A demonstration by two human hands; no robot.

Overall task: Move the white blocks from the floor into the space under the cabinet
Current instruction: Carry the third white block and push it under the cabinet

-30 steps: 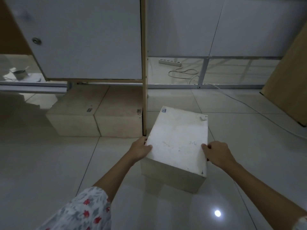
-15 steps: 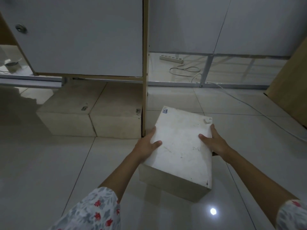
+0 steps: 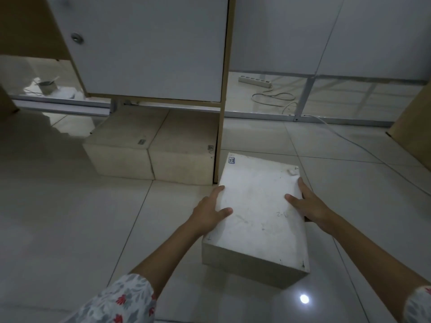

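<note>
**Both hands on white block at cabinet foot**

Landmark: grey-white cabinet [image 3: 149, 43] with a wooden upright. The gap under it holds two off-white rectangular blocks [image 3: 151, 155] side by side, touching, left of the upright. A third white rectangular block [image 3: 258, 213] with a small label at its far corner sits on the glossy tiled floor [image 3: 70, 229] just in front of the cabinet, right of the upright. Left hand [image 3: 210, 210] grips its left edge, thumb on top. Right hand [image 3: 305, 203] grips its right edge, thumb on top. A white power strip [image 3: 255, 81] lies behind the cabinet.
</note>
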